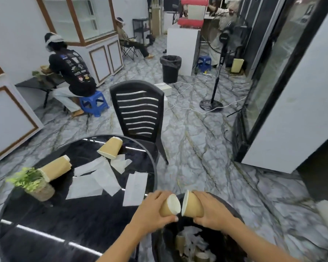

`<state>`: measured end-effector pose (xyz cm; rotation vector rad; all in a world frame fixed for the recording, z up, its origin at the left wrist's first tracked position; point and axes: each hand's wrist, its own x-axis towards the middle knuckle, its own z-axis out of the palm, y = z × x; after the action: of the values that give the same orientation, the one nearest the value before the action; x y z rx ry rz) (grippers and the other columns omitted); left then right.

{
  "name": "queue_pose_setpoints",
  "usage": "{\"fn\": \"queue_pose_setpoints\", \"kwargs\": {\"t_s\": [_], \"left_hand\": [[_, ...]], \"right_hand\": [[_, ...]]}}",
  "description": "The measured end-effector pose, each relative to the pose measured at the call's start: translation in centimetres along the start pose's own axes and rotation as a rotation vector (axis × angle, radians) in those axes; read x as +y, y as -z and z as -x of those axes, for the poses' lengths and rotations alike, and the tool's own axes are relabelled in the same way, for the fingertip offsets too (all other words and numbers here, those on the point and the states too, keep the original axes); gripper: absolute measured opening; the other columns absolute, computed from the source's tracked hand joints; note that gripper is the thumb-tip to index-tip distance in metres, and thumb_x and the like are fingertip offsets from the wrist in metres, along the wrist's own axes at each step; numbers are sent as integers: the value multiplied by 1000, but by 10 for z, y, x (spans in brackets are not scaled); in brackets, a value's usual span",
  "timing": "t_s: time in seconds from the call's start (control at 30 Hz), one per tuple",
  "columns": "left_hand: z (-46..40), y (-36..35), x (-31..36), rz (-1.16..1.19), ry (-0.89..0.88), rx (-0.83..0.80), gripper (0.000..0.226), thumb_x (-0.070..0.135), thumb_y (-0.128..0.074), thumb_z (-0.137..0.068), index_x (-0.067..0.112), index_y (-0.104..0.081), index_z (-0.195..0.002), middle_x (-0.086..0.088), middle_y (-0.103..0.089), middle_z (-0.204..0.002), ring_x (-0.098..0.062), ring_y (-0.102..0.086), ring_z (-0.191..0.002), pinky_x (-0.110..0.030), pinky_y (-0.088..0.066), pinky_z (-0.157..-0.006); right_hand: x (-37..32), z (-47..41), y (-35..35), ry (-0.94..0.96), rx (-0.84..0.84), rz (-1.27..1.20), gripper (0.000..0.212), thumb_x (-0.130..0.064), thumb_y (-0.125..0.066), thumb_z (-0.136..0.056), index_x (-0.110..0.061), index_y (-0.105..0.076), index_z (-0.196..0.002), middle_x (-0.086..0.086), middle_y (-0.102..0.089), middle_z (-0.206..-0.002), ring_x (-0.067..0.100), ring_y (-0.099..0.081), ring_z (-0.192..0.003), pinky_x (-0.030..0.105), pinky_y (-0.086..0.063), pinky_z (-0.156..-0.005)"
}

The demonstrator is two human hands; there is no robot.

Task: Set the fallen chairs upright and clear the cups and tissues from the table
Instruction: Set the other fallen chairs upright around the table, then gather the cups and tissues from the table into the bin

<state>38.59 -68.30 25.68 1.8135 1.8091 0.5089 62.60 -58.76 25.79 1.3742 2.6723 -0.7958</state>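
Cups (182,205) in both hands over littered bin (195,242)

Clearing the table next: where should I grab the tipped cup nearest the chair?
Grip the cup around its ribbed side wall, coming from above. It lies on its side, mouth towards the tissues, so the rounded wall faces up and seems free.

- Table (45,224): glossy black top with faint grey veining.
- Paper cups on the table (110,147): tan outside, white rims.
- Tissues on the table (95,178): plain white.
- Plant (27,178) at the table's left edge: yellow-green leaves, beige pot.
- Chair (138,110) behind the table: black, slatted back.
- Floor (197,148) around the table: grey marble pattern, dark and golden veins.
- Stool (94,103) beyond the table: blue.
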Motion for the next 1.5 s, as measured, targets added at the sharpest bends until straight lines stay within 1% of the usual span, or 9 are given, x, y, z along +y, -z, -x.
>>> {"fn": "queue_pose_setpoints", "kwargs": {"t_s": [0.13,0.33,0.53,0.7,0.93,1.17,1.3,1.4,1.5], "left_hand": [[-21,-56,17,-39,1,-94,87,74,-64,-68,43,-34,-144,19,-43,-134,-8,-41,-120,-23,-37,-97],[-38,-103,23,-114,28,-167,89,74,-61,-72,38,-32,-148,14,-40,-145,-15,-37,-133,-34,-36,-111],[-44,-114,28,-122,37,-176,93,81,-53,-74,39,-25,-152,15,-33,-154,-14,-32,-140,-38,-35,-114],[-44,-98,29,-129,51,-104,92,87,-46,-75,42,-23,-153,17,-31,-155,-12,-28,-142,-39,-35,-115],[-40,-55,36,-99,56,12,90,83,-47,-79,36,-25,-153,19,-32,-153,-8,-30,-140,-31,-34,-114],[-15,-8,31,-66,117,136,82,74,-46,-84,36,-25,-154,16,-29,-156,-7,-25,-144,-33,-31,-118],[9,16,7,-57,186,192,80,74,-45,-85,37,-24,-153,19,-31,-154,-5,-31,-139,-27,-32,-114],[28,36,-21,-53,275,220,80,77,-44,-84,41,-22,-153,22,-27,-157,-4,-26,-143,-34,-32,-116],[45,62,-52,-48,345,269,79,75,-44,-84,41,-24,-152,18,-29,-157,-5,-25,-143,-34,-31,-118]], "right_hand": [[49,20,-15,-93,-61,-17,98,-46,-69,-79,-23,-16,-157,-3,-28,-159,16,-29,-144,28,-29,-113],[90,28,-26,-126,-121,-57,97,-48,-68,-81,-24,-12,-157,-4,-21,-163,16,-22,-148,29,-26,-116],[104,27,-23,-112,-69,-103,106,-70,-59,-73,-24,-15,-157,-5,-24,-162,14,-22,-148,31,-26,-118],[102,17,-14,-84,-11,-88,105,-78,-53,-73,-24,-19,-156,-6,-27,-160,13,-24,-147,32,-25,-118],[75,0,8,-28,9,-78,101,-83,-48,-75,-26,-23,-154,-7,-33,-157,12,-30,-143,29,-28,-116],[29,-24,23,76,1,-78,95,-80,-45,-80,-27,-20,-155,-8,-30,-158,11,-30,-144,27,-30,-114],[-10,-49,26,156,-13,-71,94,-79,-43,-81,-27,-20,-155,-10,-27,-159,10,-27,-145,27,-27,-115],[-41,-71,22,210,-15,-83,98,-83,-40,-77,-28,-19,-156,-9,-28,-159,10,-27,-144,27,-26,-117],[-75,-98,16,275,-9,-54,98,-86,-36,-77,-30,-18,-156,-10,-27,-160,9,-27,-145,30,-28,-117]]}}
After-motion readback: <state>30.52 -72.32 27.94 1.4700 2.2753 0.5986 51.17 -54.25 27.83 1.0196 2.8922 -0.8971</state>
